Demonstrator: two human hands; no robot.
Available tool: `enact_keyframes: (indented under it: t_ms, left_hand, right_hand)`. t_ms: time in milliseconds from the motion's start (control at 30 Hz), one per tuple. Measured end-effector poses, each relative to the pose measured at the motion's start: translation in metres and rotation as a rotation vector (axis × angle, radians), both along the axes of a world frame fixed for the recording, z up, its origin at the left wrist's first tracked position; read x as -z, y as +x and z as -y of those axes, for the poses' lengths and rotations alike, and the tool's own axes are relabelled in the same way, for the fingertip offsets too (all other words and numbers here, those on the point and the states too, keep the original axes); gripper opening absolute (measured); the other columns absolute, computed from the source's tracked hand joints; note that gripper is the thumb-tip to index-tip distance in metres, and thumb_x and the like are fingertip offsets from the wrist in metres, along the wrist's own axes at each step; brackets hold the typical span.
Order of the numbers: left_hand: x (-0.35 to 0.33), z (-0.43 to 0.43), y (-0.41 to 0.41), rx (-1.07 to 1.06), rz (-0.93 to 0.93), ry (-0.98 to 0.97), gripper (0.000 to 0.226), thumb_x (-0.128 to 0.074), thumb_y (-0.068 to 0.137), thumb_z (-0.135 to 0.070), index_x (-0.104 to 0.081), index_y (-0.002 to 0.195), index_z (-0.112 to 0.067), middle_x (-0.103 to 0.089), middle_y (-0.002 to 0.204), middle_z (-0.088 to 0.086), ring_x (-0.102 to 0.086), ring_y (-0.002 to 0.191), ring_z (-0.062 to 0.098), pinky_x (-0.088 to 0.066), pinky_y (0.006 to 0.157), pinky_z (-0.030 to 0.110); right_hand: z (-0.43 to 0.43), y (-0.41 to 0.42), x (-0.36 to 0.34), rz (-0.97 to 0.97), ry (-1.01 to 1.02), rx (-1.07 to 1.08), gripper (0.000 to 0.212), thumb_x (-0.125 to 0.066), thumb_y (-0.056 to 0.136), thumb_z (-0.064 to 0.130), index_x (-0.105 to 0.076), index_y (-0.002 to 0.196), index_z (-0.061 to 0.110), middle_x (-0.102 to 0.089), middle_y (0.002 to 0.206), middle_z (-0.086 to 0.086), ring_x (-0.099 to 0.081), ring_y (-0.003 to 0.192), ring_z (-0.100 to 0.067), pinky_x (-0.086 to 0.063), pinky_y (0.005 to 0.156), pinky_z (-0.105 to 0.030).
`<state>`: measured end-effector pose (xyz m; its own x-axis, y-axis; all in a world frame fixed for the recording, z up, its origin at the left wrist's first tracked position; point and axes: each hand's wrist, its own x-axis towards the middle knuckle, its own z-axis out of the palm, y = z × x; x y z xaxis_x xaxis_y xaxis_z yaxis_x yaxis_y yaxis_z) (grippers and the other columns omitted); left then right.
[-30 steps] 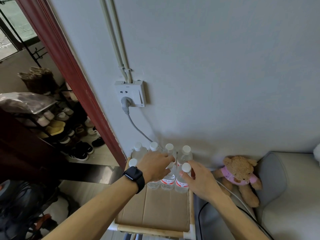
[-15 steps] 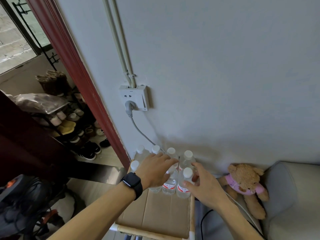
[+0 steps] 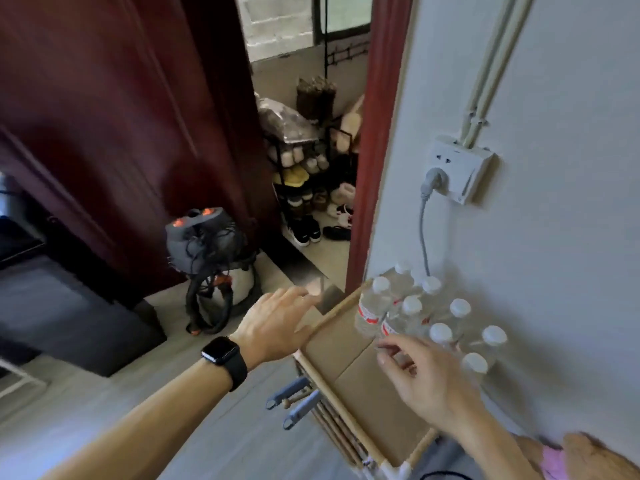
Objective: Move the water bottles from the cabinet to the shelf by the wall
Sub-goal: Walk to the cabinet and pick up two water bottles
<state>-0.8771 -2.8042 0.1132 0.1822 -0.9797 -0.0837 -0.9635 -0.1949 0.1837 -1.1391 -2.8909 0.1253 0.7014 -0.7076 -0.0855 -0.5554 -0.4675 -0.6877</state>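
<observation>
Left hand (image 3: 273, 327), right hand (image 3: 427, 375): grip slack, empty; water bottles (image 3: 412, 306) on wall-side shelf (image 3: 363, 386)

You have one view only, the wide-angle camera on your head, so no second view shares any part of the scene. It looks forward and steeply down, and it is rolled, so the wall (image 3: 554, 237) leans across the right half of the frame. The shelf (image 3: 346, 344) lies close below you at 5 o'clock, with the water bottles (image 3: 412, 306) near 4 o'clock against the wall. The doorway (image 3: 311, 168) sits farther off at 12 o'clock, and the dark door (image 3: 121, 98) at 10 o'clock. Your left hand (image 3: 273, 327) shows near the centre, its forearm running in from 7 o'clock. Your right hand (image 3: 426, 379) is at 5 o'clock. Both are near the lens and slightly blurred.
</observation>
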Motion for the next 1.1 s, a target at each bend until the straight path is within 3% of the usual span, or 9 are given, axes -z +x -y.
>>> enact_keyframes:
  t_ms: [100,267,433,667,900,1100]
  left_hand:
    - [0.002,-0.074,0.046,-0.203,0.004,0.055,0.052,-0.05,0.094,-0.038,-0.038,0.145,-0.033,-0.044,0.145,-0.006,-0.044,0.13,0.017,-0.039,0.107,0.035]
    - [-0.012,-0.25,0.124,-0.6,0.074,0.013,0.051,-0.051,0.093,-0.038,-0.043,0.143,-0.034,-0.046,0.145,-0.008,-0.044,0.131,0.018,-0.036,0.108,0.034]
    - [-0.061,-0.484,0.185,-1.021,0.234,-0.039,0.051,-0.055,0.092,-0.045,-0.046,0.141,-0.033,-0.048,0.144,-0.004,-0.044,0.133,0.022,-0.037,0.108,0.04]
    - [-0.125,-0.776,0.209,-1.502,0.433,-0.042,0.057,-0.061,0.089,-0.046,-0.048,0.142,-0.029,-0.046,0.148,0.001,-0.039,0.138,0.023,-0.033,0.109,0.041]
    - [-0.172,-0.94,0.208,-1.806,0.53,-0.026,0.056,-0.055,0.089,-0.048,-0.044,0.142,-0.035,-0.04,0.152,-0.001,-0.035,0.141,0.02,-0.03,0.111,0.042]
    - [-0.19,-1.04,0.238,-1.982,0.592,0.066,0.055,-0.051,0.09,-0.049,-0.043,0.143,-0.036,-0.04,0.152,0.0,-0.033,0.141,0.02,-0.029,0.111,0.044]
  right_hand:
    - [-0.014,0.081,-0.013,-0.07,-0.109,-0.29,0.025,-0.054,0.096,0.04,-0.064,0.119,0.036,-0.062,0.111,0.02,-0.06,0.1,0.001,-0.046,0.085,-0.016]
    - [-0.1,0.24,-0.043,0.06,-0.306,-0.595,0.032,-0.051,0.097,0.037,-0.063,0.125,0.032,-0.06,0.128,0.012,-0.056,0.115,-0.014,-0.045,0.098,-0.03]
    - [-0.271,0.385,-0.09,0.183,-0.4,-0.91,0.037,-0.053,0.097,0.037,-0.058,0.134,0.033,-0.048,0.147,0.002,-0.039,0.137,-0.017,-0.026,0.114,-0.026]
    - [-0.527,0.521,-0.141,0.321,-0.395,-1.224,0.047,-0.053,0.097,0.044,-0.046,0.142,0.037,-0.032,0.157,0.005,-0.026,0.145,-0.016,-0.025,0.117,-0.035]
    - [-0.726,0.61,-0.187,0.4,-0.424,-1.497,0.052,-0.048,0.098,0.05,-0.033,0.147,0.041,-0.025,0.16,0.01,-0.019,0.147,-0.012,-0.023,0.117,-0.035]
    - [-0.87,0.692,-0.213,0.585,-0.441,-1.628,0.048,-0.043,0.099,0.052,-0.036,0.145,0.041,-0.031,0.158,0.011,-0.02,0.147,-0.011,-0.022,0.118,-0.032]
